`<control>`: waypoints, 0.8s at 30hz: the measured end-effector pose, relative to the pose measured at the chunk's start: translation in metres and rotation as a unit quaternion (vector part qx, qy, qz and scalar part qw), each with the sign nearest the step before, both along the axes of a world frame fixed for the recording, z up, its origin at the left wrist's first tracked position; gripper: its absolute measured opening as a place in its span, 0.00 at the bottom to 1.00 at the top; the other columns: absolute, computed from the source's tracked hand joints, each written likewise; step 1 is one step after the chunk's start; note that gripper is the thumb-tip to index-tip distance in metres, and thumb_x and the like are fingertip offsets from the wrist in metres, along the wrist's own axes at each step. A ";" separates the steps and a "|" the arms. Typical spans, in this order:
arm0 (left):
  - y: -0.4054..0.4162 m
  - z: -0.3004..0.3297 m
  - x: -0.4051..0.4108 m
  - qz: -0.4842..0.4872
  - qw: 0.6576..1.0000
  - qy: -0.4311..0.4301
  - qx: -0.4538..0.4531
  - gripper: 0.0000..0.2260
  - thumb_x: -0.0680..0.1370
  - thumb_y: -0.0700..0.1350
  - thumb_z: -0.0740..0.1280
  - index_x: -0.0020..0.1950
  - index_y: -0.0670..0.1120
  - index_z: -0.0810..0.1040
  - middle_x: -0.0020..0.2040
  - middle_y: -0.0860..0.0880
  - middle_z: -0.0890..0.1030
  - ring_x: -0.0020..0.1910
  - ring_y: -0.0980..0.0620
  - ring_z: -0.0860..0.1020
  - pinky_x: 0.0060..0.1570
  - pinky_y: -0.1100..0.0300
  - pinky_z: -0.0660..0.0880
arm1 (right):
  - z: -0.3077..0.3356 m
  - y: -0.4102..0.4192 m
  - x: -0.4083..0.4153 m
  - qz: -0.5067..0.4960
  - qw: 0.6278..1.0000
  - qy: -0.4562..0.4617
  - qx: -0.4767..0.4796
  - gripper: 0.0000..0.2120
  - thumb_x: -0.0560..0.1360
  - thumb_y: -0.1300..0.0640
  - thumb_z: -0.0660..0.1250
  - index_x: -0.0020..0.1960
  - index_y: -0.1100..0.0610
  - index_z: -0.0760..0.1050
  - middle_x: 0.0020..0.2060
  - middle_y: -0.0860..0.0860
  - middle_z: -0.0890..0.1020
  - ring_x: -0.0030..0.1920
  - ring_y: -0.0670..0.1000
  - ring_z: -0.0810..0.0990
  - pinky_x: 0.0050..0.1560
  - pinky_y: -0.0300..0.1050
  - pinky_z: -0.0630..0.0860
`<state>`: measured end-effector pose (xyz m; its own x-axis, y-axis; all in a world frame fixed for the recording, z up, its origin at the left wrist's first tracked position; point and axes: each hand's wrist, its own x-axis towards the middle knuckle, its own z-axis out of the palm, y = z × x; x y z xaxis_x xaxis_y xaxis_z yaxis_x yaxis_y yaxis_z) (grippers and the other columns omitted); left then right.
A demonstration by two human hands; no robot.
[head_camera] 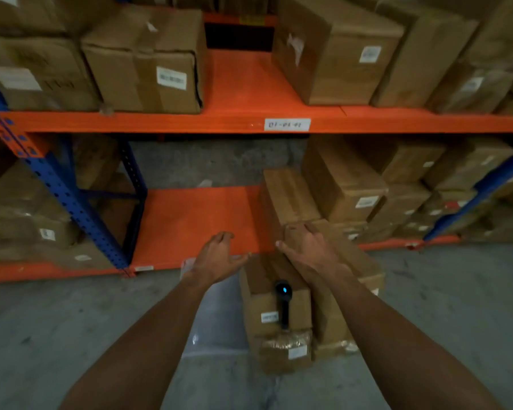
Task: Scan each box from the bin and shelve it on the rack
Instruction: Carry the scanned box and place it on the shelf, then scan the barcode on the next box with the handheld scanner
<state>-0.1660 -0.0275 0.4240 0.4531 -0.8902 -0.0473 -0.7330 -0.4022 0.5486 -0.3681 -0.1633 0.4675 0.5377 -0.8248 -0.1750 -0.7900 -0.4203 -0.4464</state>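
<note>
Hands open, right on box

Shelf label writing blurred, perhaps a location code.

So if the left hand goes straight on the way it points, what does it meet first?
Probably the bare orange lower shelf; the left hand points up and forward over it. Depth is unclear.

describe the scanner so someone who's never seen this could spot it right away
Start at the orange rack and drop to the stack of cardboard boxes on the floor in front of it. The scanner lies on the top left box: the only black thing there, with a small glowing blue light.
</note>
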 end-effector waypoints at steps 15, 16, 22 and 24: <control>-0.035 -0.255 -0.048 -0.045 0.996 0.058 0.058 0.31 0.79 0.58 0.67 0.73 0.38 0.69 0.71 0.40 0.73 0.69 0.43 0.71 0.67 0.56 0.65 | -0.281 0.010 -0.045 -0.133 0.987 -0.023 0.092 0.37 0.76 0.31 0.67 0.79 0.45 0.60 0.74 0.54 0.69 0.68 0.63 0.76 0.59 0.55 0.73; -0.038 -0.273 -0.048 -0.047 0.995 0.061 0.063 0.30 0.79 0.57 0.67 0.73 0.38 0.69 0.70 0.40 0.73 0.69 0.43 0.70 0.67 0.56 0.65 | -0.302 0.008 -0.046 -0.142 0.985 -0.025 0.097 0.37 0.76 0.31 0.67 0.78 0.44 0.60 0.74 0.54 0.68 0.68 0.63 0.76 0.59 0.56 0.73; -0.064 -0.358 -0.053 -0.050 0.992 0.102 0.056 0.32 0.78 0.58 0.68 0.75 0.40 0.68 0.72 0.42 0.72 0.72 0.44 0.69 0.70 0.51 0.67 | -0.392 -0.001 -0.049 -0.175 0.978 -0.046 0.101 0.38 0.74 0.27 0.66 0.77 0.39 0.56 0.74 0.55 0.68 0.70 0.63 0.73 0.65 0.63 0.74; -0.074 -0.375 -0.058 -0.049 0.990 0.124 0.045 0.31 0.78 0.58 0.68 0.76 0.44 0.68 0.74 0.42 0.71 0.72 0.44 0.68 0.69 0.49 0.69 | -0.410 -0.002 -0.048 -0.187 0.974 -0.074 0.101 0.37 0.73 0.27 0.66 0.76 0.36 0.55 0.73 0.54 0.69 0.69 0.63 0.74 0.64 0.63 0.73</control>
